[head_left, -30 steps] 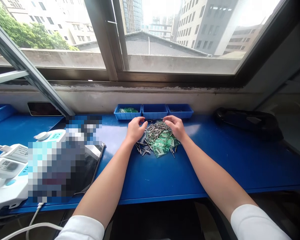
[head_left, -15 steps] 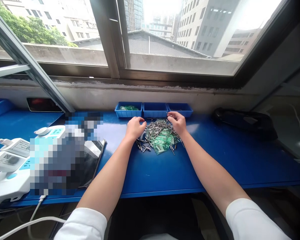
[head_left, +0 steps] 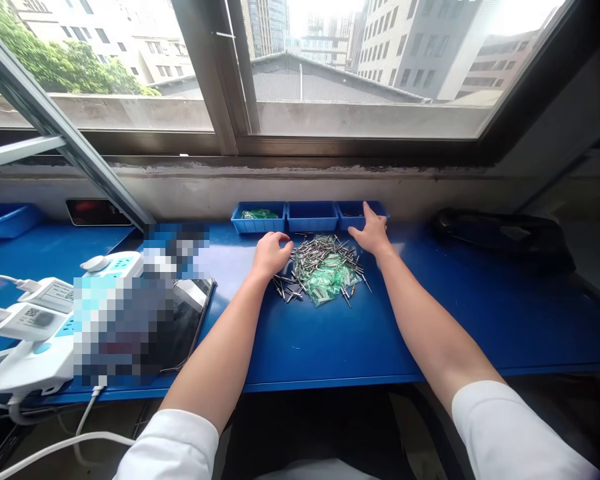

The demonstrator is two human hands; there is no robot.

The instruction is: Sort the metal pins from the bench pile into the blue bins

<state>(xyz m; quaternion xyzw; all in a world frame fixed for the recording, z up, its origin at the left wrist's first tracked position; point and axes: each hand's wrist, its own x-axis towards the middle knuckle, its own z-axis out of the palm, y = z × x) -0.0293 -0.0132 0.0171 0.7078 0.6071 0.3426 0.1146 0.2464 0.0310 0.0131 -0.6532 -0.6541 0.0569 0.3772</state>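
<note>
A pile of thin metal rods [head_left: 317, 252] lies on the blue table, mixed with green plastic bags [head_left: 325, 283]. At the pile's left edge is my left hand [head_left: 273, 256], its fingers loosely bent and the thumb apart from them; nothing shows in it. My right hand [head_left: 373, 230] reaches to the right blue bin [head_left: 347, 223], fingers spread over its front edge, holding nothing visible. A few dark, thin pieces show inside that bin, partly covered by the hand. The middle blue bin [head_left: 312, 219] stands beside it, and the left blue bin [head_left: 257, 225] holds green bags.
On the left are a white power strip [head_left: 35, 360] with plugs and cables, a blurred-out patch, and a dark tablet-like device [head_left: 200, 313]. A phone [head_left: 95, 212] leans at the wall near a metal strut [head_left: 90, 167]. A black case [head_left: 500, 240] lies to the right.
My right hand has moved from above the pile to the right bin, and its pinched fingers have spread apart. My left hand stays in place. The camera view has shifted slightly.
</note>
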